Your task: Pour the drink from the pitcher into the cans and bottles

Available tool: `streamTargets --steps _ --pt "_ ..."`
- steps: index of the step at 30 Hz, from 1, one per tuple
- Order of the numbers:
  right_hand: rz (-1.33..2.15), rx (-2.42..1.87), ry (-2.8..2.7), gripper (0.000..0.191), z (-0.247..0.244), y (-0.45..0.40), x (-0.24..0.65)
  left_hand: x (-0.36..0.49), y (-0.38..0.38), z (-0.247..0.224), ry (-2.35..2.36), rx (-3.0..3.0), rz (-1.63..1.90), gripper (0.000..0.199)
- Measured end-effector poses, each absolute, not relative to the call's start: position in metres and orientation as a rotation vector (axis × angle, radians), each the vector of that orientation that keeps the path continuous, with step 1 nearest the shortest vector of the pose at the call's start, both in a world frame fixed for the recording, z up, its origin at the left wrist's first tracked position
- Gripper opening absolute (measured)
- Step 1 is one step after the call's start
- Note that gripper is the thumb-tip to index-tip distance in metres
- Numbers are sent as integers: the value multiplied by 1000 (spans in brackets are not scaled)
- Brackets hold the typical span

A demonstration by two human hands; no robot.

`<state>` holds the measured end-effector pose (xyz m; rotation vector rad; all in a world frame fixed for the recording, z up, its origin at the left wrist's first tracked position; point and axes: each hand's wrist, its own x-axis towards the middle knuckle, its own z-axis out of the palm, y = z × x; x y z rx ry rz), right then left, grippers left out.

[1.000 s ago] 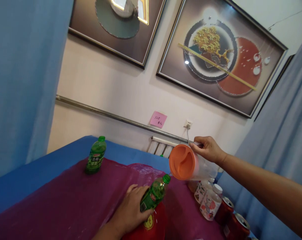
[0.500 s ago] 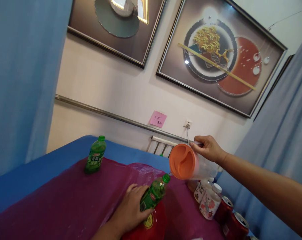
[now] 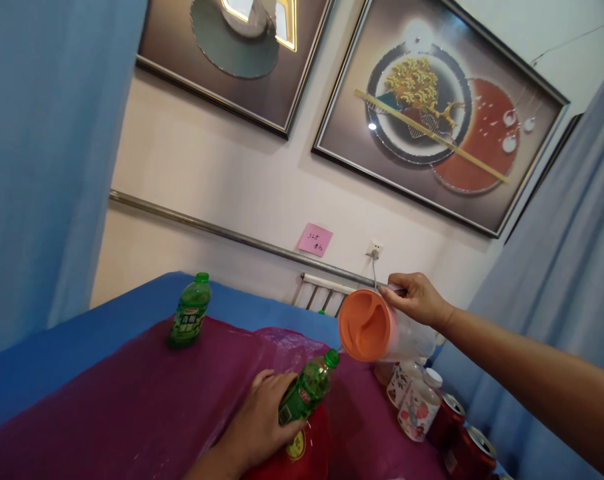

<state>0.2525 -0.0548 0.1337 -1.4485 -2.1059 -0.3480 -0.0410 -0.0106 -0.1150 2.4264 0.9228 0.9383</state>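
My left hand [image 3: 262, 417] is wrapped round a green plastic drink bottle [image 3: 308, 392], which leans to the right above a shiny red dish [image 3: 315, 453] with a yellow emblem. The bottle's top is green; whether a cap closes it I cannot tell. Up on the right, my right hand [image 3: 418, 300] grips the handle of a clear pitcher [image 3: 413, 339] tipped on its side. Its orange lid [image 3: 365, 325] points left, with the lower rim close to the bottle's mouth. Any stream of liquid between them is too small to make out.
A second green bottle [image 3: 189, 313] stands upright at the back left. Along the right side are white-capped bottles [image 3: 421, 407] and red cans [image 3: 469, 453]. Purple plastic sheeting [image 3: 132, 400] covers the blue surface [image 3: 237, 300]. Blue curtains [image 3: 47, 167] hang at both sides.
Both hands, the bottle and the pitcher hold nearly the same positions. Only a very slight shift of the whole view shows.
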Motion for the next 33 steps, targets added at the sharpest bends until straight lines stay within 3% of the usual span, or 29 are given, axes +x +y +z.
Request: streamTargets --steps 33 --pt "-337 -1441 -2104 45 133 -54 255 -41 -13 -114 920 2439 917 60"
